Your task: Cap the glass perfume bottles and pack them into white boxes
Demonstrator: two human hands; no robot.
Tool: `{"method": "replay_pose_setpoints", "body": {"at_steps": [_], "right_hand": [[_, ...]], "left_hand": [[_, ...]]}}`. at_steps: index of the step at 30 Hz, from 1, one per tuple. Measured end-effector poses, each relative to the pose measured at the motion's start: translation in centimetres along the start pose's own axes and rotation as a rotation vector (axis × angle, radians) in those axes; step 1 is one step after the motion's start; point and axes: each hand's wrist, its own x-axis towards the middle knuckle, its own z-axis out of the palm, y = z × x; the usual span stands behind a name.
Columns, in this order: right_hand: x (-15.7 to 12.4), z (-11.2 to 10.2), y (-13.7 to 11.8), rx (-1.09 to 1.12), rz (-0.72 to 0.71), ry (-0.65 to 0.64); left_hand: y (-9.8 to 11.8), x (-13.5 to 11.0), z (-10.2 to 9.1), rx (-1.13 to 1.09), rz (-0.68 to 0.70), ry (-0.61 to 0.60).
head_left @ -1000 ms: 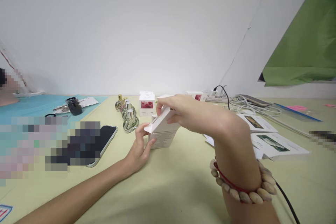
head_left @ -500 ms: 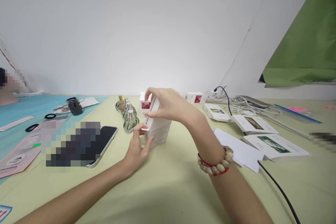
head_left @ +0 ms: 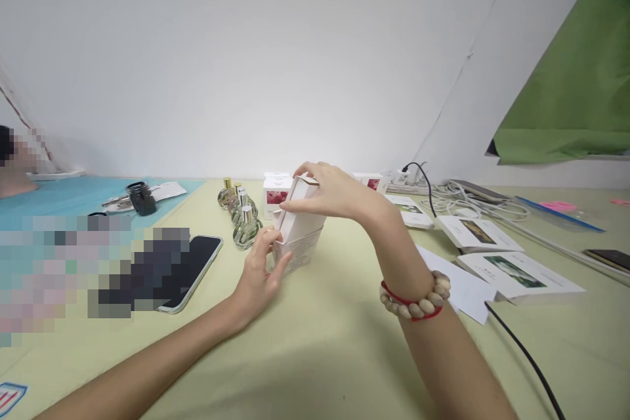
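A small white carton (head_left: 298,246) stands on the pale green table (head_left: 315,354) in front of me, its lid flap raised. My left hand (head_left: 259,275) grips the carton's lower left corner with thumb and fingers. My right hand (head_left: 331,193) reaches over from the right, and its fingers pinch the raised lid flap at the top. A bead bracelet with a red cord circles my right wrist. Just left of the carton stands a row of small glass perfume bottles (head_left: 245,226) with gold and silver caps.
Closed white boxes with red pictures (head_left: 276,194) stand behind the carton. A phone (head_left: 193,268) lies to the left. Flat printed cartons (head_left: 512,270), white sheets, coiled cables (head_left: 462,200) and a black cable lie to the right. A black jar (head_left: 141,198) sits on a blue mat far left.
My right hand drew back from low over the carton and now holds the lid flap up. The left hand stayed at the carton's lower corner.
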Motion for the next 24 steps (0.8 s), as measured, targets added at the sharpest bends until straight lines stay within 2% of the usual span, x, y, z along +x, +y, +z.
{"method": "replay_pose_setpoints", "body": {"at_steps": [3,7,11,18,24], "right_hand": [[0.1,0.0,-0.3,-0.087,0.001,-0.024],[0.2,0.7,-1.4,-0.189,-0.062,0.088],[0.2,1.0,-1.8,-0.218,-0.047,0.102],[0.0,0.4,-1.4,-0.208,-0.033,0.071],[0.1,0.6,-1.9,-0.227,-0.014,0.102]], "left_hand": [[-0.4,0.0,0.2,-0.071,-0.054,0.003],[-0.6,0.1,0.4,-0.13,-0.123,0.042],[-0.5,0.2,0.4,-0.136,-0.153,0.056],[-0.6,0.0,0.6,-0.117,-0.127,0.04],[-0.6,0.0,0.6,-0.123,-0.133,0.048]]}}
